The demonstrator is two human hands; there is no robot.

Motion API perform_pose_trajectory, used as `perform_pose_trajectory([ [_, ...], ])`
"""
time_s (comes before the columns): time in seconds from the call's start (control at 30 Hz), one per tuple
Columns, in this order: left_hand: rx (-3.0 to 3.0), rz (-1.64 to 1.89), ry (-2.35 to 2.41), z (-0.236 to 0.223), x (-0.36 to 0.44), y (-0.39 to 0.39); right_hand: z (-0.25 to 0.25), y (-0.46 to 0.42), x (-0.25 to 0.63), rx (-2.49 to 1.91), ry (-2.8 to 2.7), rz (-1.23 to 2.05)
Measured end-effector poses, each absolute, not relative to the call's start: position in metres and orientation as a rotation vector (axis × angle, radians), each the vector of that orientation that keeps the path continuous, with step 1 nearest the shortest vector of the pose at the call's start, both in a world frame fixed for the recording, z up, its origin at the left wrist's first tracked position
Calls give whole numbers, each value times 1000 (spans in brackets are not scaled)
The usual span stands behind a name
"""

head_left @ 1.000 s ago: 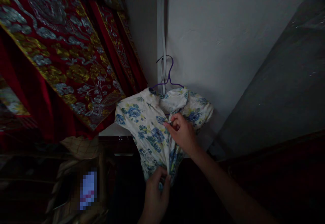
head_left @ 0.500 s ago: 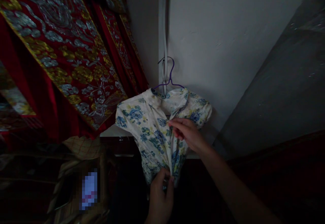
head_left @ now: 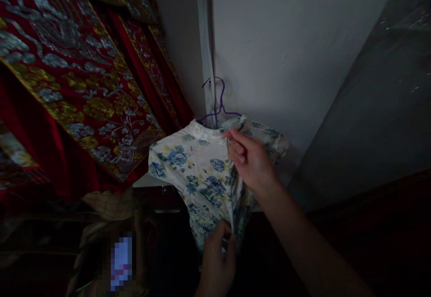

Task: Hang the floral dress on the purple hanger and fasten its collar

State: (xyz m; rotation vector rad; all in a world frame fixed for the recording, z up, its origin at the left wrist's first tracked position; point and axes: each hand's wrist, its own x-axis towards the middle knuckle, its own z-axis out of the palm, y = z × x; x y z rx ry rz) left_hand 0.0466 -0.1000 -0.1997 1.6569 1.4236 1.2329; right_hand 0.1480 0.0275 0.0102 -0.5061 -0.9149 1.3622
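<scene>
A white short-sleeved blouse (head_left: pixel 205 167) with blue and yellow flowers hangs on a purple wire hanger (head_left: pixel 222 108), whose hook catches at a pale strip on the wall. At the collar, my right hand (head_left: pixel 247 155) is closed, thumb and forefinger pinching the top of the front edge. Lower on the same front opening, my left hand (head_left: pixel 218 254) pinches the blouse's edge between thumb and fingers. The front edge runs straight between the two hands. My right hand and forearm cover part of the blouse's right side.
Red cloth (head_left: pixel 111 108) with gold and silver embroidery hangs at the left. Below it stands a chair-like wooden frame (head_left: pixel 139 229) near a pixelated bright patch. A pale wall (head_left: pixel 269 41) rises behind, with a grey, shiny sheet (head_left: pixel 370 108) at the right.
My right hand has moved up from mid-chest to the collar, drawing the front edge upward. The collar now closes across the neck. My left hand keeps its pinch low on the edge.
</scene>
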Motion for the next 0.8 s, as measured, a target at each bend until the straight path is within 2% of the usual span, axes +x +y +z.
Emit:
perform_pose_trajectory([
  [0.3,1601,1134,1412,-205,51,-98,1,27,158,-510,-1008,1274],
  [0.4,1679,1092,1370,-187,44,-87,-2,23,162,-535,-1002,1263],
  [0.5,1803,1324,1344,-138,30,-62,1,19,163,-564,-991,1219],
  [0.63,1986,1831,1239,-45,19,-17,6,15,161,-575,-1037,1168],
  [0.73,2185,1775,1151,5,20,9,4,16,159,-573,-1107,1130],
  [0.8,2316,1662,1156,19,23,17,-3,21,157,-595,-1154,1069],
])
